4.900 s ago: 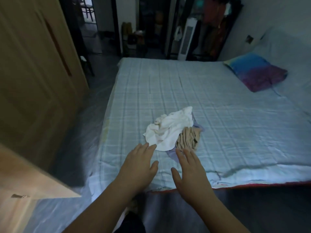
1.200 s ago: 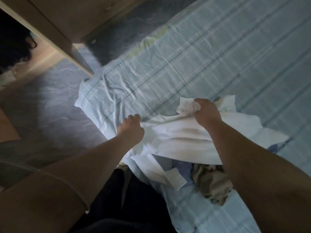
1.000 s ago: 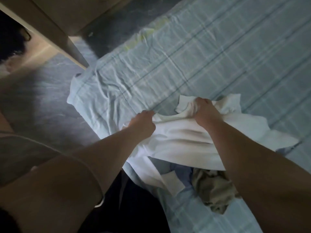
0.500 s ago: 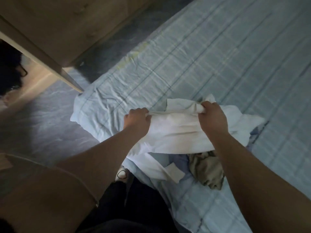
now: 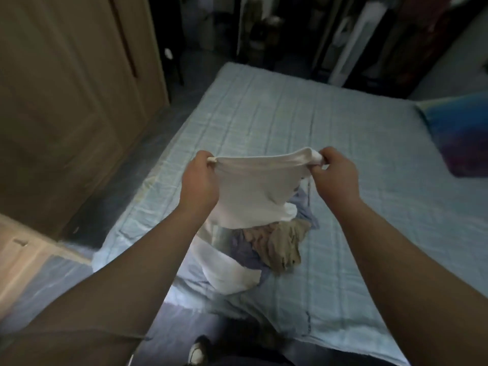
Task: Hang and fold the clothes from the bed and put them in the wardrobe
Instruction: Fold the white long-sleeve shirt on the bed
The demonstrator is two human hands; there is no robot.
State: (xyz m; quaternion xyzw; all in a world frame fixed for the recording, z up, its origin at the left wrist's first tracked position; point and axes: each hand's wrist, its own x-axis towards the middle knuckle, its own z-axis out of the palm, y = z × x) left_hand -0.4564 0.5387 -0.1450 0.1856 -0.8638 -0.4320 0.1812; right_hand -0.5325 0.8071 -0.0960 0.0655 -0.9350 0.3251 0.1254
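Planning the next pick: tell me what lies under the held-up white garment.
Under the white garment, a crumpled tan garment and a bluish-purple cloth lie on the bed. Its hanging folds cover part of the bluish cloth; anything else beneath them is hidden.

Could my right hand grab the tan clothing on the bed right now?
Probably not yet: the right hand grips the white garment. The tan garment lies mostly uncovered below it, so once freed, likely yes.

White garment (image 5: 253, 188) stretched above beige and blue clothes (image 5: 277, 244) on bed (image 5: 343, 143)
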